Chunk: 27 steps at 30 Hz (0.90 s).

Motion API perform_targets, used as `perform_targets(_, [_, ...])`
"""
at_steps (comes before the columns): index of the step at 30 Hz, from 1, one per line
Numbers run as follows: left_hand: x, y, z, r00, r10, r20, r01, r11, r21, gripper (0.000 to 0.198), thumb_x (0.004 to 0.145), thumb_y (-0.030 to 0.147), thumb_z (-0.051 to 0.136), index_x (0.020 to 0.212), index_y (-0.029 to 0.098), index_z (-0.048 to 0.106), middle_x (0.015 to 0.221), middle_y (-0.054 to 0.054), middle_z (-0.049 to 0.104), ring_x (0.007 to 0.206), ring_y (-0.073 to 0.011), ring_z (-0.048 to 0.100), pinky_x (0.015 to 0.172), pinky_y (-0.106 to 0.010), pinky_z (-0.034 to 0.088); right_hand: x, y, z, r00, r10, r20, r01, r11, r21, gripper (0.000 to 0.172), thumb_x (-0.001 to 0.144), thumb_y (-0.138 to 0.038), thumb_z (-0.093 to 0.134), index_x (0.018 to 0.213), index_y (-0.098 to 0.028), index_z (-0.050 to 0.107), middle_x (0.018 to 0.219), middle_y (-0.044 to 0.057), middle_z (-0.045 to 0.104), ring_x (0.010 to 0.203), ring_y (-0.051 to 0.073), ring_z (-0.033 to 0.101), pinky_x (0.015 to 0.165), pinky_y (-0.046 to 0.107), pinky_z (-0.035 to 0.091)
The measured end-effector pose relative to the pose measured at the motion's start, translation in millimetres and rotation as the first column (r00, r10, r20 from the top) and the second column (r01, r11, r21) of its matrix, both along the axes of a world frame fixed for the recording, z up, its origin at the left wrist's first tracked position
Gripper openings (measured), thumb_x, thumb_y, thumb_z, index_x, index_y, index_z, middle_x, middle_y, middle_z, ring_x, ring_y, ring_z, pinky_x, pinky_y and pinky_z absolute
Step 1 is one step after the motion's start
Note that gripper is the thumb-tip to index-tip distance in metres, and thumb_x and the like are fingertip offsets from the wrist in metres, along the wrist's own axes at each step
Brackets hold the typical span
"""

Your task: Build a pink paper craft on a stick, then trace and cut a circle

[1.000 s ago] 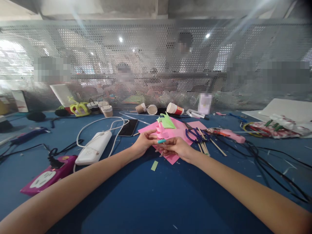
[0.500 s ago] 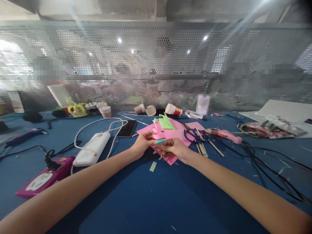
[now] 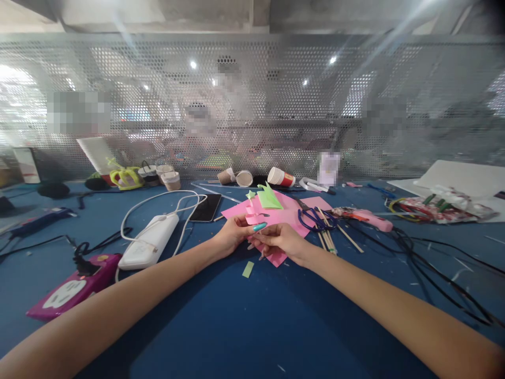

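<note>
My left hand (image 3: pixel 231 235) is closed in a pinch on a curled pink paper strip (image 3: pixel 251 216), which stands up above its fingers. My right hand (image 3: pixel 282 239) meets it at the fingertips, its fingers also pinched; what lies between them is hidden. A small green paper star (image 3: pixel 251 195) shows just above the strip. Behind the hands, a cut green paper piece (image 3: pixel 269 198) rests on pink paper sheets (image 3: pixel 290 216). Closer to me on the blue table lies a small green paper scrap (image 3: pixel 248 269).
Purple-handled scissors (image 3: pixel 315 220) and wooden sticks (image 3: pixel 327 237) lie to the right, near a pink glue gun (image 3: pixel 374 219) with black cables. Leftward are a phone (image 3: pixel 205 208), a white power bank (image 3: pixel 149 243) and a purple power strip (image 3: pixel 74 287). Paper cups (image 3: pixel 281 177) line the back.
The pink strip has shifted very slightly left between the fingers. Both hands stay pinched together in nearly the same place.
</note>
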State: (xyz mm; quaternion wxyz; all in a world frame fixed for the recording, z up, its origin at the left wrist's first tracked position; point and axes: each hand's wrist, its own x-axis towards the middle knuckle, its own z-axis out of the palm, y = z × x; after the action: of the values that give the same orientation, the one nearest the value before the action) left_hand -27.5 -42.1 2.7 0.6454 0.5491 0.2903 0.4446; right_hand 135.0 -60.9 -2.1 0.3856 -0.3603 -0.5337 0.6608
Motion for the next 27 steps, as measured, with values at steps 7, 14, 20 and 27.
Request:
perform_targets(7, [-2.0,4.9,-3.4,0.997,-0.064,0.037,0.067,0.993,-0.093,0.041,0.051,0.033,0.086,0.078,0.009,0.066,0.06,-0.003,0.064,0.046,-0.0122,0.059,0.039,-0.02,0.038,-0.7,0.3,0.2,1.0,0.015,0.014,-0.016,1.0,0.022,0.04,0.049,-0.046,0.084,0.068,-0.013,0.071,0.052,-0.001,0.063,0.04,0.009,0.055,0.049,0.026,0.054])
perform_targets(14, [0.1,2.7,-4.0,0.997,-0.074,0.028,0.076,0.996,-0.056,0.036,0.054,0.033,0.085,0.072,0.009,0.064,0.057,-0.003,0.061,0.041,-0.0123,0.056,0.036,-0.02,0.036,-2.0,0.1,-1.3,0.999,0.037,0.017,-0.037,0.998,0.049,0.035,0.053,-0.044,0.083,0.065,-0.014,0.07,0.052,0.0,0.064,0.039,0.009,0.054,0.044,0.025,0.051])
perform_targets(20, [2.0,0.5,-1.5,0.998,-0.039,0.049,0.042,0.997,-0.062,0.038,0.051,0.031,0.085,0.074,0.009,0.065,0.056,-0.002,0.061,0.04,-0.0109,0.054,0.035,-0.02,0.034,-2.4,-0.3,-2.1,0.999,0.042,-0.006,-0.042,0.998,0.057,0.033,0.055,-0.042,0.082,0.067,-0.015,0.069,0.05,-0.001,0.063,0.039,0.009,0.055,0.044,0.024,0.051])
perform_targets(27, [2.7,0.7,-1.3,0.998,-0.027,0.048,0.03,0.997,-0.065,0.034,0.052,0.028,0.085,0.071,0.009,0.065,0.055,-0.002,0.061,0.041,-0.0108,0.054,0.037,-0.02,0.036,-2.3,1.3,-3.4,0.999,0.045,-0.029,-0.044,0.998,0.044,0.03,0.057,-0.04,0.082,0.068,-0.015,0.069,0.055,0.0,0.066,0.038,0.008,0.055,0.043,0.023,0.051])
